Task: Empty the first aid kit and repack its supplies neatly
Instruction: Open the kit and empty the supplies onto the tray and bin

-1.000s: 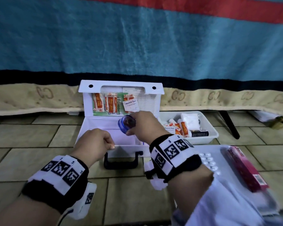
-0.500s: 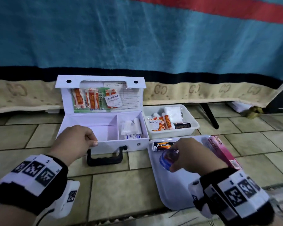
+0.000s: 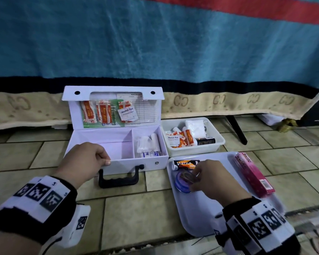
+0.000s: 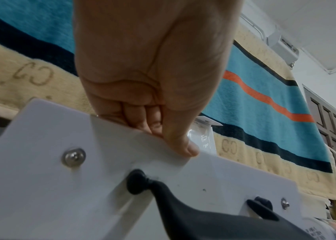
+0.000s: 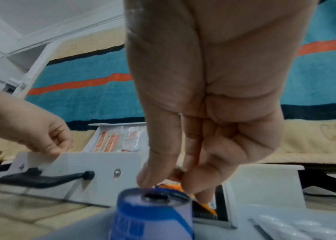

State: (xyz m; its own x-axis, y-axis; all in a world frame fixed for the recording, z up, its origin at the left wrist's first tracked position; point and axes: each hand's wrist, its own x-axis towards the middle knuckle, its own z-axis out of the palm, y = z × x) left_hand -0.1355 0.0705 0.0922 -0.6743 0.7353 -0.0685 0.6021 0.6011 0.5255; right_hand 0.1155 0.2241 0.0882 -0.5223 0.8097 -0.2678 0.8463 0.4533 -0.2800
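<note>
The white first aid kit stands open on the tiled floor, its left compartment bare. White rolls and a tube lie in the right one. My left hand grips the kit's front wall, thumb outside, fingers curled inside. My right hand reaches down to a blue tape roll that rests on the white tray. Thumb and fingertips pinch the blue tape roll's top rim in the right wrist view.
On the tray also lie a black-orange tube and a pink box. A white bin of packets stands behind it. Plaster packets and an alcohol pad sit in the lid. A striped blanket hangs behind.
My right hand carried the blue roll from above the kit rightward and down onto the tray. The left hand kept its hold on the kit's front wall.
</note>
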